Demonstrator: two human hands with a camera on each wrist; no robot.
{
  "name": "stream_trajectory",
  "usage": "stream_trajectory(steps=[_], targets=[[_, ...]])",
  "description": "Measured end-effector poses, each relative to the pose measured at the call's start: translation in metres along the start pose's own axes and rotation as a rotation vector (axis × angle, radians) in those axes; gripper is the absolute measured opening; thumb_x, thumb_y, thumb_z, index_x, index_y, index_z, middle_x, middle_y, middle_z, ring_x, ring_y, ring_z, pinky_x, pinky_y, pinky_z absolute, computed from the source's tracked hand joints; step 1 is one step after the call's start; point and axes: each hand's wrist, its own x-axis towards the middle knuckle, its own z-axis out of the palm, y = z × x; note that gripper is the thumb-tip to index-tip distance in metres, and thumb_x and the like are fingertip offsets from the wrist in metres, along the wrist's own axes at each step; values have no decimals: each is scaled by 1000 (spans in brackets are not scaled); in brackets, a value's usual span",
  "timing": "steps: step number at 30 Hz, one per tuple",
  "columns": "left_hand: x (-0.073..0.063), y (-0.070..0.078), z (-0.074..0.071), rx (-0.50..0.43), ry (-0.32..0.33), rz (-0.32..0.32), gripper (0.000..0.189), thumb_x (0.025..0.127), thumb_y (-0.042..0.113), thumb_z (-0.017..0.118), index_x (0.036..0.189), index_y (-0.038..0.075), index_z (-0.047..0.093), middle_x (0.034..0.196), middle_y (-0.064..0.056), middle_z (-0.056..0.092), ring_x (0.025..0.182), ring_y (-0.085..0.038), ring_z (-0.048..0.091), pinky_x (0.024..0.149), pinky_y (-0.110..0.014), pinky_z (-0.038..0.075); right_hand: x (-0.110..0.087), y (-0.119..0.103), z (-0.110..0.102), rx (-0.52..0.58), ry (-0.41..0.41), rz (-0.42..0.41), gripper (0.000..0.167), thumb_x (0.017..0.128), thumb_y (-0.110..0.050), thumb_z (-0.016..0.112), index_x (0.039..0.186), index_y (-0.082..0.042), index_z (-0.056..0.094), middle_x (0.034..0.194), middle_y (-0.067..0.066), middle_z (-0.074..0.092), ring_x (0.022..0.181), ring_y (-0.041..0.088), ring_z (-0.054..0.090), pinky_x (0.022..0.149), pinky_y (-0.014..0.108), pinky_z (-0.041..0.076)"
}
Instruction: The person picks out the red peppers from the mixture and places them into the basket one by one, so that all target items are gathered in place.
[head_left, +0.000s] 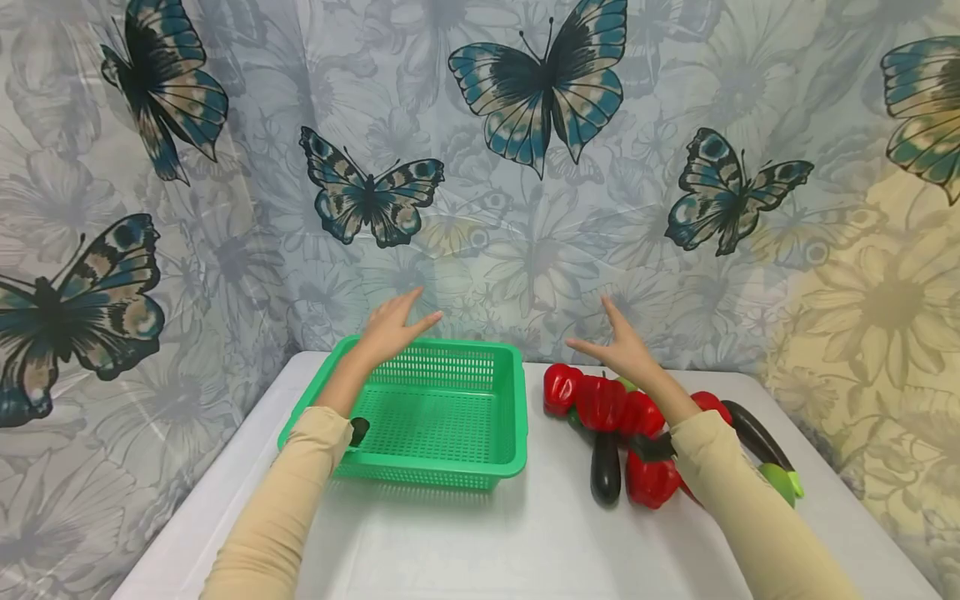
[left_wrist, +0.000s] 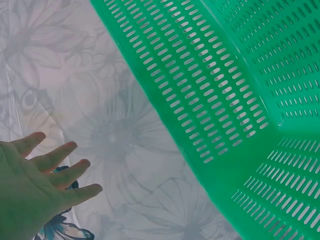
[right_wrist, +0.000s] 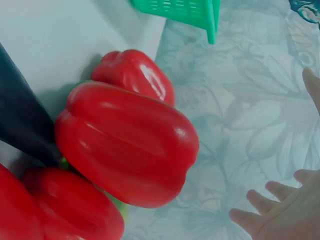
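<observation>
My left hand [head_left: 395, 325] is raised above the left back part of a green plastic basket [head_left: 513, 400], its fingers spread and holding nothing. In the left wrist view the slotted basket wall [left_wrist: 200, 85] lies to the right of that hand [left_wrist: 40, 185]. My right hand [head_left: 618, 346] hovers above a pile of vegetables, fingers extended and apart from them. Red bell peppers [head_left: 600, 402] and a dark eggplant [head_left: 606, 471] lie beneath it. The right wrist view shows a large red bell pepper [right_wrist: 127, 142] close by, with the fingers of the right hand [right_wrist: 285, 210] stretched out.
Another eggplant [head_left: 761, 433] and a green round item [head_left: 778, 482] lie at the right of the white table [head_left: 450, 550]. Patterned butterfly cloth [head_left: 525, 250] hangs behind and beside the table. The right forearm hides part of the pile.
</observation>
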Motion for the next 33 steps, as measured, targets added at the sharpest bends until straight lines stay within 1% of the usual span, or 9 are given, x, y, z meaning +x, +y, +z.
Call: stream_trajectory(steps=[2, 7, 12, 16, 19, 23, 25, 29, 33], targets=[[-2, 0, -2, -20, 0, -6, 89, 91, 76, 35, 158, 21, 18, 162, -9, 23, 149, -40, 19, 119, -64, 8, -2, 1, -1, 19, -8, 5, 107, 87, -52, 67, 158, -21, -7, 164, 18, 6, 149, 45, 13, 110, 71, 23], [-8, 0, -5, -46, 1, -15, 89, 90, 78, 35, 158, 23, 18, 162, -8, 23, 149, -40, 20, 118, -65, 10, -6, 4, -1, 72, -26, 13, 106, 87, -52, 68, 159, -21, -4, 163, 19, 12, 148, 44, 17, 108, 69, 30], [-14, -1, -9, -99, 4, -21, 89, 89, 77, 40, 157, 23, 21, 162, -10, 24, 149, -39, 20, 116, -67, 12, -11, 7, -2, 110, -32, 7, 103, 88, -49, 68, 159, -21, -1, 163, 18, 13, 149, 42, 17, 108, 68, 30], [-19, 0, -13, -143, 14, -10, 84, 92, 69, 46, 156, 21, 23, 160, -11, 28, 148, -38, 23, 116, -65, 19, -17, 8, -3, 118, -36, 1, 102, 88, -47, 68, 159, -20, 0, 162, 19, 16, 148, 43, 19, 109, 68, 29], [-22, -1, -15, -151, 25, 10, 79, 95, 62, 49, 156, 17, 25, 158, -13, 32, 147, -38, 27, 115, -62, 24, -21, 10, -3, 132, -41, -6, 101, 89, -44, 68, 159, -19, 0, 162, 19, 17, 147, 43, 21, 111, 67, 26], [-27, -3, -18, -161, 27, 17, 78, 96, 57, 51, 156, 14, 25, 157, -14, 33, 146, -37, 27, 115, -61, 25, -26, 12, -4, 164, -49, -9, 101, 89, -43, 69, 159, -19, 0, 162, 18, 17, 148, 42, 21, 113, 67, 23], [-31, -4, -20, -169, 24, 14, 78, 96, 57, 52, 156, 14, 25, 157, -14, 33, 147, -37, 27, 116, -60, 25, -28, 14, -4, 177, -53, -9, 101, 89, -43, 69, 159, -21, -1, 162, 17, 17, 148, 43, 21, 113, 67, 24], [-38, -6, -24, -168, 22, 12, 77, 96, 55, 53, 155, 13, 26, 158, -15, 31, 146, -38, 27, 115, -62, 25, -30, 17, -4, 203, -60, -4, 99, 90, -41, 68, 159, -23, -1, 162, 18, 18, 147, 44, 22, 109, 66, 31], [-44, -9, -27, -173, 18, 9, 77, 96, 52, 55, 155, 13, 26, 158, -16, 31, 146, -39, 28, 114, -62, 27, -33, 20, -4, 238, -65, 11, 98, 90, -40, 68, 159, -24, 1, 162, 18, 19, 146, 44, 23, 107, 66, 33]])
